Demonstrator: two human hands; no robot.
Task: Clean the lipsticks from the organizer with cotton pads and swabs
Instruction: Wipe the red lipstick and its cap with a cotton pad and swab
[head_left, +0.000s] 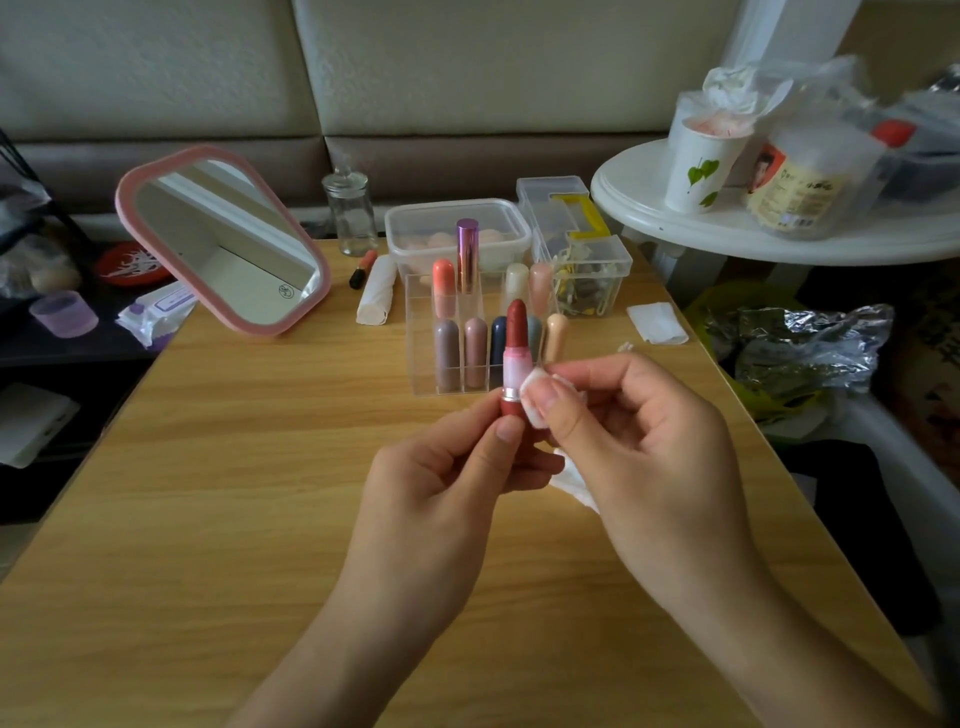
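My left hand (447, 467) holds an uncapped red lipstick (516, 343) upright by its base, over the middle of the wooden table (234, 493). The red bullet stands out of a pink inner tube. My right hand (639, 431) pinches a white cotton pad (532, 395) against the tube's right side, just above the silver ring. More white pad or tissue hangs below my right palm. Behind the lipstick stands the clear acrylic organizer (421, 332) with several capped lipsticks in its slots, including a tall purple one (467, 254).
A pink-framed mirror (223, 239) leans at the back left. A glass jar (350, 213), a loose lipstick (362, 269), a white roll (376, 291), clear plastic boxes (457, 228) and a folded pad (657, 322) sit behind. A white round side table (675, 218) with cups stands at the right.
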